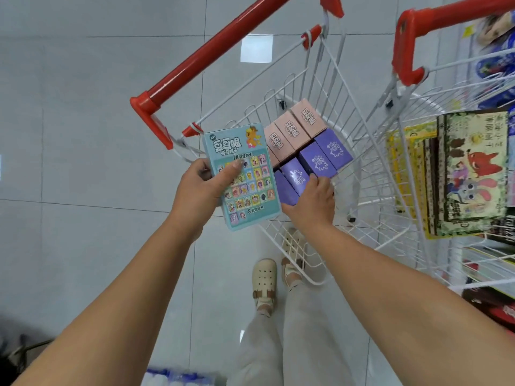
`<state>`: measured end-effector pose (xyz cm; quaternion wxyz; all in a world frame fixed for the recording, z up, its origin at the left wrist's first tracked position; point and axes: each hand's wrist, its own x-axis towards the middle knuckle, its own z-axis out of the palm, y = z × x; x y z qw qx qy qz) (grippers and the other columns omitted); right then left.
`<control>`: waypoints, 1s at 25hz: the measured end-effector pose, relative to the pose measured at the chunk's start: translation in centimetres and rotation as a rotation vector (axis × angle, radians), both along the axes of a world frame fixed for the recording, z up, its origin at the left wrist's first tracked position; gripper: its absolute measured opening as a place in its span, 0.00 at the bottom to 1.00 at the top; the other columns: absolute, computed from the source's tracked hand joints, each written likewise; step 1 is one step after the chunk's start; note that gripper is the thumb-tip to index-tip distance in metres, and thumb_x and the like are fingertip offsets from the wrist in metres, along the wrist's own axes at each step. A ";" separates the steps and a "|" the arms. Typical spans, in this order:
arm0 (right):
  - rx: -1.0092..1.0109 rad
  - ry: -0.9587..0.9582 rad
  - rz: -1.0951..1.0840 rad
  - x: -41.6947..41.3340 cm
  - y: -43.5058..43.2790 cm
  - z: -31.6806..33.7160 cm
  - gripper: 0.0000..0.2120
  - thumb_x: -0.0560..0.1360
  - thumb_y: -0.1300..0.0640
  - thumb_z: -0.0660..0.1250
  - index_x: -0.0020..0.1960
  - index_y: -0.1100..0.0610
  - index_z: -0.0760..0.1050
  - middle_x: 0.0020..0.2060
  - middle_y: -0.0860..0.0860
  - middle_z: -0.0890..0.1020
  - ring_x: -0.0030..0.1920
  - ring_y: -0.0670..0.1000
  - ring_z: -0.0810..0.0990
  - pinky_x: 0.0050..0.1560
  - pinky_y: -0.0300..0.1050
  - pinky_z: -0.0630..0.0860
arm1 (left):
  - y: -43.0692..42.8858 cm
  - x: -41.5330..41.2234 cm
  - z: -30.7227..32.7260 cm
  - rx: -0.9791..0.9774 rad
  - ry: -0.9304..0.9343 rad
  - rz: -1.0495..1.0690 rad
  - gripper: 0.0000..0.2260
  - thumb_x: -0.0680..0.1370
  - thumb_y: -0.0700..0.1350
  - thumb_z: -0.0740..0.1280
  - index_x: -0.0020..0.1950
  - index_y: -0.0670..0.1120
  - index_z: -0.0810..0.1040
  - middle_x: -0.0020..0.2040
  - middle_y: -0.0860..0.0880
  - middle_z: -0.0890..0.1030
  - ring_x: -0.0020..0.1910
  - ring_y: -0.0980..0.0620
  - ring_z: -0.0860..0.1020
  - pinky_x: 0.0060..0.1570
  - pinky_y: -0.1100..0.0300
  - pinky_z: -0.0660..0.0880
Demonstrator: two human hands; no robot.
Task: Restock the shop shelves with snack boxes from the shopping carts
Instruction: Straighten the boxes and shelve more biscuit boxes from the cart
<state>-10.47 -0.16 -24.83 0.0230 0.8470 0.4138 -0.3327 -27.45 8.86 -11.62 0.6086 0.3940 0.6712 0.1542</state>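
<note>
Grey tiled floor [83,121] at nine o'clock. Left hand [203,188], fingers [232,171] clamped on teal cartoon-card box [250,190], beside red-handled wire cart [328,65]. Inside: pink boxes [292,132] at twelve, purple boxes [331,151] below, right hand [312,201] fingers curled round nearest purple box [296,176]. Second cart [412,43] at three.

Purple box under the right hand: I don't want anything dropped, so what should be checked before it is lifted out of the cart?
1. Left hand grip on the teal card box: ok, thumb across its front.
2. Right hand fingers curled over the purple box: ok.
3. Only one box taken: cannot tell, the hand covers part of its neighbour.
4. Way up out of the white wire cart: ok, nothing above the boxes.
5. Pink boxes clear of the grip: ok, untouched at the far end.
</note>
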 end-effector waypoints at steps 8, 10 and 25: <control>0.152 0.051 -0.103 0.7 0.1 1.7 0.50 0.62 0.44 0.76 0.76 0.58 0.57 0.64 0.55 0.68 0.64 0.58 0.69 0.63 0.52 0.68 | -1.0 -0.8 1.1 -0.023 -0.003 0.043 0.17 0.76 0.53 0.70 0.62 0.49 0.77 0.50 0.53 0.86 0.46 0.51 0.86 0.44 0.54 0.83; 0.272 0.179 -0.217 2.1 -1.0 5.4 0.48 0.62 0.47 0.76 0.75 0.56 0.58 0.60 0.52 0.67 0.59 0.55 0.70 0.57 0.47 0.70 | -1.3 -0.7 2.2 -0.030 -0.018 0.032 0.17 0.76 0.54 0.70 0.62 0.49 0.77 0.50 0.52 0.86 0.46 0.50 0.86 0.47 0.51 0.82; 0.677 0.763 -0.823 6.6 -26.5 38.0 0.31 0.59 0.38 0.70 0.62 0.41 0.75 0.55 0.49 0.84 0.54 0.52 0.83 0.59 0.57 0.77 | -15.8 6.3 24.3 -0.361 -0.594 -0.495 0.13 0.70 0.53 0.68 0.44 0.45 0.86 0.41 0.42 0.86 0.34 0.45 0.85 0.33 0.55 0.82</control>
